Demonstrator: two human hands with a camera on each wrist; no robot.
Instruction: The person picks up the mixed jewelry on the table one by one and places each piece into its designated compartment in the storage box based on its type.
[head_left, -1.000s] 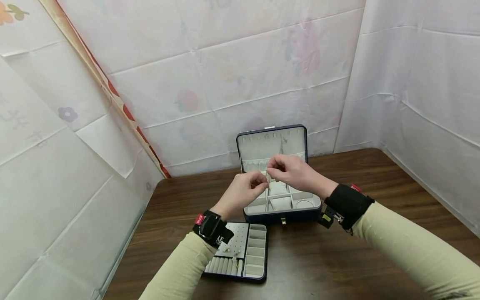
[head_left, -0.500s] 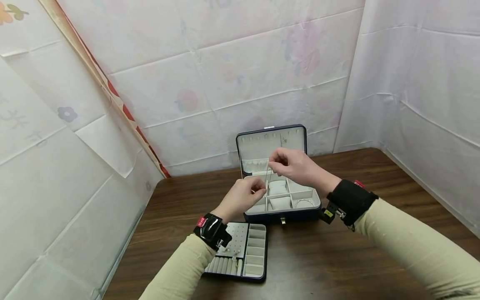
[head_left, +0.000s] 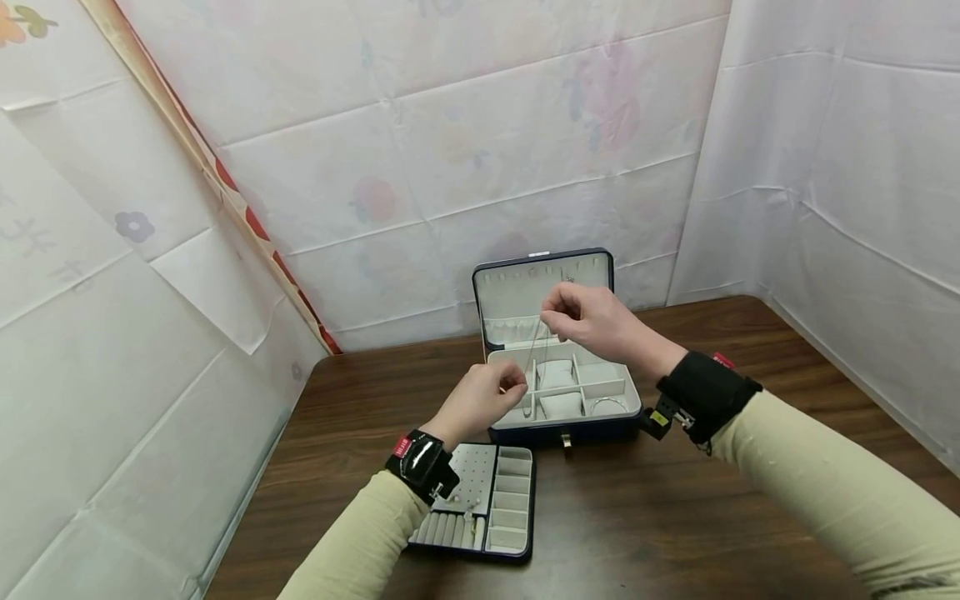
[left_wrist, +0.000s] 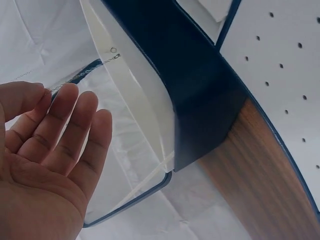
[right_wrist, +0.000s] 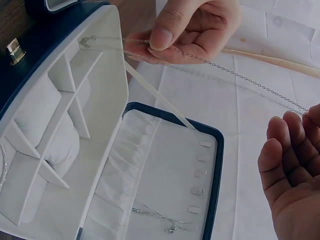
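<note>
A thin silver necklace chain [head_left: 534,348] is stretched between my two hands above an open dark blue jewellery box [head_left: 592,429]. My left hand [head_left: 517,385] pinches its lower end between thumb and fingers just over the box's front left compartments. Higher up, my right hand [head_left: 553,317] pinches the other end in front of the upright lid [head_left: 517,296]. In the right wrist view the chain [right_wrist: 225,70] runs from the left hand [right_wrist: 157,45] to the right hand [right_wrist: 305,117]. The left wrist view shows the chain's clasp [left_wrist: 114,50] beyond my left hand [left_wrist: 47,92].
Another necklace [right_wrist: 160,217] hangs inside the lid. A bracelet [head_left: 609,406] lies in the box's front right compartment. The box's removable tray [head_left: 510,508] sits on the dark wooden table [head_left: 675,517] beside my left forearm. White sheets wall in the back and both sides.
My hands have drawn apart. The right hand rose toward the lid while the left hand dropped nearer to me, so the chain now hangs stretched between them.
</note>
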